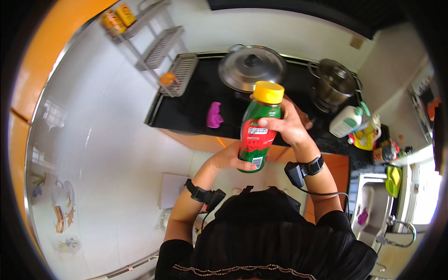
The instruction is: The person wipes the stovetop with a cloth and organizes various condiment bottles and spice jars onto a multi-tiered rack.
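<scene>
A squeeze bottle (260, 140) with a green body, a red label bearing writing and a yellow cap is held up in front of me, leaning slightly to the right at its top. My left hand (229, 157) grips it near the base, thumb across the front by a printed code. Higher up, my right hand (288, 124) wraps around the bottle from the right, its thumb on the label. The cap (268, 92) is shut. Behind it, a large lidded metal wok or pan (241, 73) rests on the black countertop (189, 101), partly covered by the bottle.
A crumpled purple cloth (214, 115) lies on the counter. To the right stand a lidded steel pot (332, 82), a white pump bottle (346, 121) and a yellow jug (364, 136). A metal rack (159, 49) is at left, a steel sink (372, 199) at lower right.
</scene>
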Demonstrator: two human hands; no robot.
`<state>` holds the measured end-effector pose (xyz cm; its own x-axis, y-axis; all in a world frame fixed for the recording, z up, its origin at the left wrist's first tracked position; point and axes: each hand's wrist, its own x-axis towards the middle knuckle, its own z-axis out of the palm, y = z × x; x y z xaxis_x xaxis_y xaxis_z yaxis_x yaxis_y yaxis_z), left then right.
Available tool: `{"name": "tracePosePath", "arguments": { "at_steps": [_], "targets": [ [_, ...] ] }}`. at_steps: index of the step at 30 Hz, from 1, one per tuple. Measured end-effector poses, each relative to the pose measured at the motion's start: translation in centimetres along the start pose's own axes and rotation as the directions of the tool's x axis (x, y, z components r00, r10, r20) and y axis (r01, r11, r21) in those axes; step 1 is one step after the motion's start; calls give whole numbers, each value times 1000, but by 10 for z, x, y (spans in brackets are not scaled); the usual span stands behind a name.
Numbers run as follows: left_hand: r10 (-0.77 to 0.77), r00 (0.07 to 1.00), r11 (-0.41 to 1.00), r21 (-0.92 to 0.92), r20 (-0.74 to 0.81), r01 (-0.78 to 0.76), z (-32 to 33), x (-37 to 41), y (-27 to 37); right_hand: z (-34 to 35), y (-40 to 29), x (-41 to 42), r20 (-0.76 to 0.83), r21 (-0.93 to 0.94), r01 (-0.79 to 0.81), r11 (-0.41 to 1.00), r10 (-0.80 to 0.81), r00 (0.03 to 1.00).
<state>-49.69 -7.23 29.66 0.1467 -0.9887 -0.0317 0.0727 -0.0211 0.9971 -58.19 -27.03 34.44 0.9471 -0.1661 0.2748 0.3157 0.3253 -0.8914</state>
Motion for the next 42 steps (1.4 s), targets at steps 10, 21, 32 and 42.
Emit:
{"name": "tracePosePath", "arguments": {
  "at_steps": [10, 21, 32, 42],
  "targets": [
    [348, 515, 758, 558, -783, 337, -84, -99, 53, 148, 81, 86, 23, -447, 165, 879, -173, 985],
    [744, 418, 198, 770, -521, 606, -211, -42, 135, 173, 73, 261, -56, -388, 322, 864, -371, 927],
    [739, 518, 66, 810, -432, 582, -342, -32, 240, 161, -7, 577, 116, -44, 671, 740, -663, 739],
    [706, 496, -4, 697, -506, 717, -377, -53, 267, 195, -12, 713, 265, 158, 367, 917, -398, 878]
  ]
}}
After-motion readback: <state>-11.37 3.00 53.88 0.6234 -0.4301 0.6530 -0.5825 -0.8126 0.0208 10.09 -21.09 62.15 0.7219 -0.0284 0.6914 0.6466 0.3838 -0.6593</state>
